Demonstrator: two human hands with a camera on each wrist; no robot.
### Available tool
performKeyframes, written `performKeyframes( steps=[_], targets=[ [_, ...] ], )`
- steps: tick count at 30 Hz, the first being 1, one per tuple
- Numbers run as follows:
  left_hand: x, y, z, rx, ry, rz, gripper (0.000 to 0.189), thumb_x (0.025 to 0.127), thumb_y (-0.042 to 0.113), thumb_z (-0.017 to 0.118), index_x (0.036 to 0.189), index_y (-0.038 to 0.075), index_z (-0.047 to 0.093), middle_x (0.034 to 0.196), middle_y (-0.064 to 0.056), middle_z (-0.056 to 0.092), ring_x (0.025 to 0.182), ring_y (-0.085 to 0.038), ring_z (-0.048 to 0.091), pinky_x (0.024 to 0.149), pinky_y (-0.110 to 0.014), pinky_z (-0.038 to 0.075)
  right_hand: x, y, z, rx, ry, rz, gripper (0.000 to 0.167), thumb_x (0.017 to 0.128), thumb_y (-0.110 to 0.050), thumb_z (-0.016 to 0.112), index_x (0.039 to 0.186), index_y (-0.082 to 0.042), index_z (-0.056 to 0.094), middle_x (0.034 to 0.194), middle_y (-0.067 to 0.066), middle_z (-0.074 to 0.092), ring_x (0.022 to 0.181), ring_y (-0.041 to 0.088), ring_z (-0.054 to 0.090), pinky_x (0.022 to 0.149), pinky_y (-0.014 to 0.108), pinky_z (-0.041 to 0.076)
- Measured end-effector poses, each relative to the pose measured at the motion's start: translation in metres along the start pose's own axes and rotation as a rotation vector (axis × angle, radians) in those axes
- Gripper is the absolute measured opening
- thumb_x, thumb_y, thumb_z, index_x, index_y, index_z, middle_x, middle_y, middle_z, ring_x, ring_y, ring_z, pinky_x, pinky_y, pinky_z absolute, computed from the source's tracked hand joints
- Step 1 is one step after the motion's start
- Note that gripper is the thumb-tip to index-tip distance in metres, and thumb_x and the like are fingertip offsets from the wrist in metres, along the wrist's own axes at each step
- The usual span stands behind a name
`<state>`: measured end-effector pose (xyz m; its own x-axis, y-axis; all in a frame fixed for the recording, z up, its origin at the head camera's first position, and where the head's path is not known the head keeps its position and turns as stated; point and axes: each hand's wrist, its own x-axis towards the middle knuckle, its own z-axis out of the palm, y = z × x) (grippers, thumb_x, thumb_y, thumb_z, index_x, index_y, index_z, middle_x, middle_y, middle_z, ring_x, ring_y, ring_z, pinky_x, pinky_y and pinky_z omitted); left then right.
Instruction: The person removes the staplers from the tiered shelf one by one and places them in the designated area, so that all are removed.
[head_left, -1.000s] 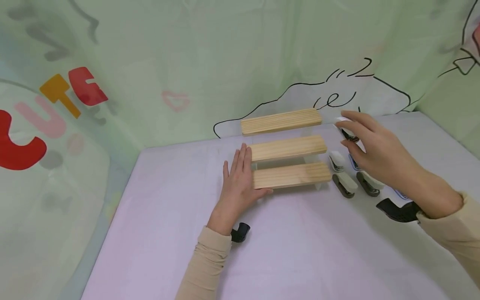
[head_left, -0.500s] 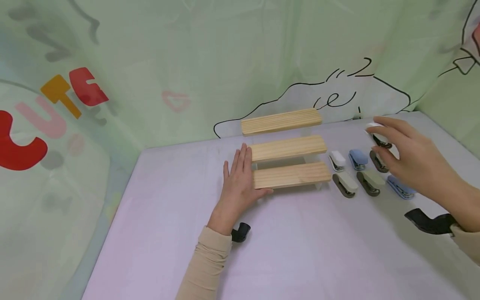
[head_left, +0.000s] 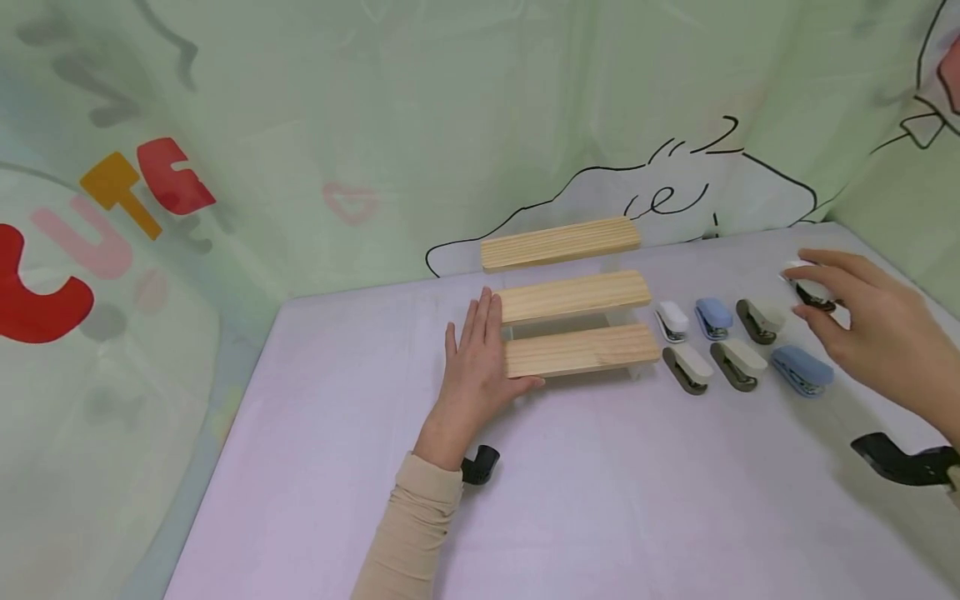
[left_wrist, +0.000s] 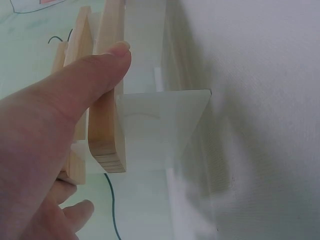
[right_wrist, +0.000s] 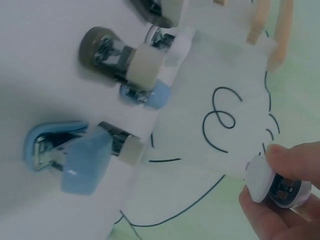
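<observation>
My left hand [head_left: 476,358] rests straight-fingered against the left end of a three-step display stand with wooden planks [head_left: 581,351]. Its thumb [left_wrist: 107,67] lies across the front of the lowest plank; the other fingers reach along the side. At the far right, my right hand [head_left: 873,321] pinches a small white mini stapler [right_wrist: 260,178] with a dark inside between thumb and fingers, above the table. Left of that hand are more mini staplers in two rows: a white one [head_left: 672,321], a blue one [head_left: 714,317], a larger blue one [head_left: 802,371] and several grey-and-cream ones [head_left: 738,365].
A pale lilac cloth covers the table [head_left: 360,467]. Behind it hangs a green printed curtain [head_left: 337,125], close to the stand's back. Black camera mounts [head_left: 903,460] stick out from both wrists.
My right hand has carried the white stapler rightward, away from the stand and past the rows, uncovering the staplers beneath its earlier path. My left hand has stayed at the stand.
</observation>
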<state>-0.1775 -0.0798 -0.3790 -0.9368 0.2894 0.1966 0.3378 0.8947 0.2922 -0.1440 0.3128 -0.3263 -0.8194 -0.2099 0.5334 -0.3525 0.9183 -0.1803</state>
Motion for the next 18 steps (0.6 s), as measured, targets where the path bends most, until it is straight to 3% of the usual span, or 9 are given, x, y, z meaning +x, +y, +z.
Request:
performKeyframes(
  steps=[14, 16, 18],
  targets=[
    [0.001, -0.001, 0.001, 0.007, -0.008, -0.007, 0.129, 0.07, 0.059, 0.083, 0.159, 0.005, 0.007, 0.168, -0.009, 0.006, 0.155, -0.028, 0.012, 0.121, -0.061, 0.016, -0.018, 0.032, 0.019, -0.014, -0.1, 0.094, 0.041, 0.076, 0.013, 0.073, 0.116, 0.013, 0.06, 0.128, 0.038, 0.051, 0.089, 0.049, 0.058, 0.057, -0.003, 0.022],
    [0.001, -0.001, 0.001, 0.005, -0.012, -0.01, 0.129, 0.07, 0.059, 0.082, 0.159, 0.005, 0.006, 0.169, -0.008, 0.005, 0.155, -0.028, 0.011, 0.121, -0.061, 0.015, -0.02, 0.037, 0.022, -0.006, -0.113, 0.106, 0.041, 0.076, 0.013, 0.073, 0.116, 0.014, 0.059, 0.126, 0.038, 0.05, 0.087, 0.049, 0.058, 0.056, 0.0, 0.027],
    [0.002, -0.001, 0.001, 0.005, -0.014, -0.012, 0.129, 0.07, 0.059, 0.083, 0.159, 0.006, 0.006, 0.169, -0.008, 0.005, 0.155, -0.028, 0.011, 0.121, -0.061, 0.014, -0.023, 0.041, 0.025, 0.004, -0.144, 0.13, 0.041, 0.077, 0.013, 0.071, 0.116, 0.015, 0.058, 0.126, 0.039, 0.049, 0.088, 0.051, 0.058, 0.056, 0.012, 0.045]
  ],
)
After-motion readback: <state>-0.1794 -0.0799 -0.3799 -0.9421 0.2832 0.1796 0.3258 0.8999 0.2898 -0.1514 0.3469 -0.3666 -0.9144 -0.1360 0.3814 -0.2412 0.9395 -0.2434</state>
